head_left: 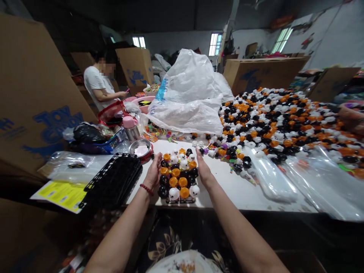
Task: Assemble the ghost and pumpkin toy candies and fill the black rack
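Observation:
A black rack [182,201] stands before me on the white table, filled with rows of small orange pumpkin, white skull and black toy heads [175,173]. At its left side, my left hand [154,171] is held upright with fingers stretched out, a red bead bracelet on the wrist. My right hand [203,168] is at the opposite side, flat and open, its thumb side up. Both palms face the rack; whether they touch it, I cannot tell. Several empty black racks [113,178] lie stacked left of my left hand.
A large heap of loose toy heads [264,121] covers the right side. Clear plastic bags [273,178] lie at front right, a big white bag [190,94] at the back. A metal bowl [141,148] and pink-lidded flask [131,127] stand left. Another person [98,85] works behind.

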Action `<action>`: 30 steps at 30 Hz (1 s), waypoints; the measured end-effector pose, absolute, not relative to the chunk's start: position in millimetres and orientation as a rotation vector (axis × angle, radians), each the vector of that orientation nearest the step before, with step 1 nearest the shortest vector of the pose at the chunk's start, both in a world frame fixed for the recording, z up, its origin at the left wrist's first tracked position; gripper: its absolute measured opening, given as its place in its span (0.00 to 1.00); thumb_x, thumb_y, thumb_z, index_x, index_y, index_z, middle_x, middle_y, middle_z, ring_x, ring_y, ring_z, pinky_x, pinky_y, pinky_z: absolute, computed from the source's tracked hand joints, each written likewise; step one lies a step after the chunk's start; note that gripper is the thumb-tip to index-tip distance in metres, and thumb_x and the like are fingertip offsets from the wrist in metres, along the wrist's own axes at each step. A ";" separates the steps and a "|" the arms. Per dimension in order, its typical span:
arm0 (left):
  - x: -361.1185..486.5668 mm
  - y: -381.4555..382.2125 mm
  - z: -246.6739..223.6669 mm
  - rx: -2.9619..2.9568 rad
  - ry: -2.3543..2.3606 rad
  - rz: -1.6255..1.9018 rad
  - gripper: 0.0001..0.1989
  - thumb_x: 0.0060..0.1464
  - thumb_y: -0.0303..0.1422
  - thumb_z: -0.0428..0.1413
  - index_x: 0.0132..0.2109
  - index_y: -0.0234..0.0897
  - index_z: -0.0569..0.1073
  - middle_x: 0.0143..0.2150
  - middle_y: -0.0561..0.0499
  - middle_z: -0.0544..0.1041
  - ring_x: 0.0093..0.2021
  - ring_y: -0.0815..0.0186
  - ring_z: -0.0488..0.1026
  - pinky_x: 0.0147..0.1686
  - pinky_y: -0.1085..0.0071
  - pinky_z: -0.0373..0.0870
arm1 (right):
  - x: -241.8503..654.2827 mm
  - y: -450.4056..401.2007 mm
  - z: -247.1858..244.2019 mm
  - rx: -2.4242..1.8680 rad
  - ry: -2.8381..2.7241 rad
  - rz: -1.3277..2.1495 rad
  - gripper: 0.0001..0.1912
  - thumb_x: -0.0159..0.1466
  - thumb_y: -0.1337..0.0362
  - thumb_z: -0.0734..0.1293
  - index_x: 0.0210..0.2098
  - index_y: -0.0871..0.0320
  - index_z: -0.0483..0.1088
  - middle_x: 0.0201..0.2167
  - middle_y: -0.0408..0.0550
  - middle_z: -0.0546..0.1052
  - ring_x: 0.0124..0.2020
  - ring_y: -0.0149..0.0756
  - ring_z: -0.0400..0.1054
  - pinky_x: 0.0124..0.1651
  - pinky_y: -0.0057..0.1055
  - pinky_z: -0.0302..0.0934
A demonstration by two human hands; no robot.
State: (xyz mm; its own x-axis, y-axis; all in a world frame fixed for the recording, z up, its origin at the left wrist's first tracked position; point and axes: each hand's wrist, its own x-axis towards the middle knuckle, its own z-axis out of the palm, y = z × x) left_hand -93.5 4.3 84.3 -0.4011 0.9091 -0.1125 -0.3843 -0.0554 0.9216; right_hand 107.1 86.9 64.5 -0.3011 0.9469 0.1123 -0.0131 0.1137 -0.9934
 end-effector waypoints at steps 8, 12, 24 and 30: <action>-115.9 40.4 100.0 1.029 1.335 1.450 0.33 0.60 0.54 0.48 0.62 0.35 0.67 0.66 0.40 0.64 0.69 0.57 0.57 0.69 0.56 0.46 | 86.9 120.1 81.4 -0.980 -1.327 1.533 0.41 0.64 0.35 0.54 0.66 0.55 0.60 0.67 0.48 0.61 0.69 0.42 0.52 0.70 0.43 0.42; -111.0 42.3 118.5 1.278 1.373 1.274 0.30 0.57 0.55 0.51 0.57 0.40 0.74 0.64 0.46 0.68 0.68 0.56 0.58 0.69 0.57 0.45 | 86.6 110.1 90.3 -1.019 -1.569 1.412 0.39 0.63 0.35 0.56 0.58 0.58 0.70 0.63 0.50 0.67 0.67 0.44 0.54 0.70 0.40 0.42; -112.3 35.1 130.0 1.467 1.648 1.162 0.36 0.61 0.57 0.40 0.62 0.36 0.68 0.67 0.44 0.63 0.70 0.56 0.54 0.69 0.55 0.45 | 116.4 96.7 92.3 -1.097 -1.583 1.243 0.39 0.63 0.34 0.52 0.62 0.51 0.65 0.67 0.45 0.61 0.69 0.42 0.51 0.71 0.42 0.41; -118.3 -29.1 128.0 1.432 1.820 1.548 0.29 0.65 0.50 0.42 0.52 0.32 0.76 0.55 0.41 0.76 0.58 0.58 0.71 0.60 0.60 0.64 | 263.0 90.8 61.3 -1.548 -1.806 0.347 0.42 0.67 0.39 0.47 0.63 0.65 0.63 0.65 0.61 0.63 0.69 0.52 0.48 0.68 0.53 0.43</action>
